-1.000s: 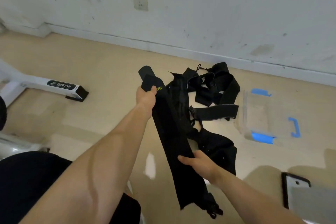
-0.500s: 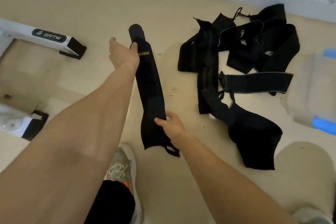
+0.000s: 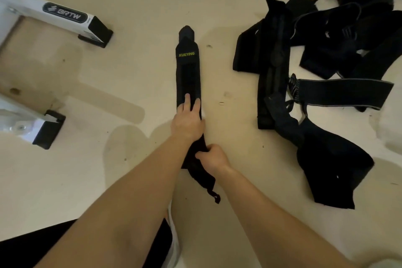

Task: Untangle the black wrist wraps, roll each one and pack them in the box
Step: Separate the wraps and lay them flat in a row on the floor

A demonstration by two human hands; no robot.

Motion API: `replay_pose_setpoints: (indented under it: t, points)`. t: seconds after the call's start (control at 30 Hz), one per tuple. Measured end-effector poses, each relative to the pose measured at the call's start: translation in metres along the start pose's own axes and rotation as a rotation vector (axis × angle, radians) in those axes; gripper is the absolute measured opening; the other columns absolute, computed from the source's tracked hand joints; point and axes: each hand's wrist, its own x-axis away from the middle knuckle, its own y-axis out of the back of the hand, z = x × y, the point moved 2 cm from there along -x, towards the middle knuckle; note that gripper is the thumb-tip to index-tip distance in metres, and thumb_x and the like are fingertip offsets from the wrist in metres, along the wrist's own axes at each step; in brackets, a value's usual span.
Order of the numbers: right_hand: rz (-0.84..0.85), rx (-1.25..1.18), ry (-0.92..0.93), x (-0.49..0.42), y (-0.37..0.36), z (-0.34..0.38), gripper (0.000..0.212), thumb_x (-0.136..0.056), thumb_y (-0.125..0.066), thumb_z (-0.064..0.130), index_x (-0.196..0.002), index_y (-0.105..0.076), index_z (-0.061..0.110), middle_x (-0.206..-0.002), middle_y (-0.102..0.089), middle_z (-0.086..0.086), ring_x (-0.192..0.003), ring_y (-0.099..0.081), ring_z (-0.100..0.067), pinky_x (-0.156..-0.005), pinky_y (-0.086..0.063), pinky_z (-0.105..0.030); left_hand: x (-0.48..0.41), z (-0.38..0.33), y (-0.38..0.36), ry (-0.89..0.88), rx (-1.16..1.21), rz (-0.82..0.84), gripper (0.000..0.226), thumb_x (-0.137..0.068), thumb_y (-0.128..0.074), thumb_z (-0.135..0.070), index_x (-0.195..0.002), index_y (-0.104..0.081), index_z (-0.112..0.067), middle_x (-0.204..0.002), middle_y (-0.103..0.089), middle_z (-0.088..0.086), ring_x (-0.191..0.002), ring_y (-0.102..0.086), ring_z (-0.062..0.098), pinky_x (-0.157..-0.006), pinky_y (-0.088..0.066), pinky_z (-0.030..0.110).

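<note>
One black wrist wrap (image 3: 188, 76) lies stretched out flat and straight on the beige floor (image 3: 134, 85), its pointed tip away from the person and yellow-green lettering (it reads XUEYING) near that far end. The left hand (image 3: 188, 118) lies palm-down on the wrap's middle, fingers (image 3: 187, 102) extended and pressing the fabric to the floor. The right hand (image 3: 214, 158) is curled closed around the wrap's near end, pinching the bunched cloth just below the left wrist; a small cord loop (image 3: 214, 197) trails from that end toward the person. To the right, apart from the straightened wrap, the tangled pile of wraps (image 3: 322, 76) sprawls across the floor, bands overlapping one another, with one grey-edged strap (image 3: 345, 93) lying crosswise and a wide black piece (image 3: 330, 172) at the near end. At upper left stand two white frame legs (image 3: 65, 18) with black end caps, one bearing a BRTW label. A shoe (image 3: 174, 243) shows between the forearms at the bottom.
</note>
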Motion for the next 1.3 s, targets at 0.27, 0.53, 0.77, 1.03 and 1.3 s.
replay_pose_setpoints:
  t: [0.27,0.53,0.77,1.03,1.3]
  points:
    - [-0.088,0.043,-0.059,0.004,-0.005,-0.005,0.032,-0.095,-0.056,0.022,-0.126,-0.054,0.015,-0.12,-0.063,-0.01,-0.102,-0.066,-0.029,-0.082,-0.061,-0.042,-0.042,0.029,0.043,0.079,-0.104,0.028,0.075,-0.106,-0.042,-0.01,-0.167,0.0,-0.025,-0.173,0.019,0.003,-0.161,0.0,0.024,-0.123,-0.029,0.046]
    - [-0.122,0.117,0.002,0.045,0.068,-0.015,0.018,-0.097,-0.051,0.023,-0.107,-0.063,0.015,-0.096,-0.072,-0.005,-0.077,-0.065,-0.02,-0.066,-0.052,-0.031,-0.006,-0.048,0.044,-0.012,0.117,-0.112,0.043,-0.101,-0.05,-0.015,-0.143,-0.051,-0.013,-0.15,-0.044,0.012,-0.129,-0.05,0.031,-0.096,-0.049,0.042]
    - [-0.69,0.162,0.197,0.1,0.183,-0.03,0.018,-0.094,-0.054,0.019,-0.107,-0.068,0.02,-0.102,-0.068,0.001,-0.092,-0.063,-0.02,-0.082,-0.052,-0.034,0.075,-0.182,-0.004,-0.094,0.483,0.267,0.014,-0.097,-0.057,-0.014,-0.106,-0.063,-0.005,-0.105,-0.068,0.01,-0.104,-0.062,0.029,-0.091,-0.051,0.037]
    - [-0.784,0.83,0.283,0.106,0.219,-0.074,0.041,-0.092,-0.053,0.039,-0.129,-0.062,0.023,-0.127,-0.064,-0.001,-0.119,-0.052,-0.026,-0.098,-0.037,-0.043,0.081,-0.223,-0.049,0.447,1.177,0.242,0.061,-0.09,-0.066,-0.01,-0.142,-0.034,-0.003,-0.126,-0.064,0.023,-0.111,-0.066,0.038,-0.099,-0.057,0.051]
    - [-0.762,0.536,0.287,0.085,0.209,-0.057,0.039,-0.102,-0.053,0.035,-0.138,-0.054,0.024,-0.119,-0.07,-0.004,-0.104,-0.067,-0.029,-0.093,-0.048,-0.044,0.072,-0.227,-0.036,0.237,1.301,0.23,0.017,-0.091,-0.076,-0.026,-0.098,-0.075,-0.011,-0.091,-0.076,0.005,-0.084,-0.069,0.02,-0.072,-0.053,0.03]
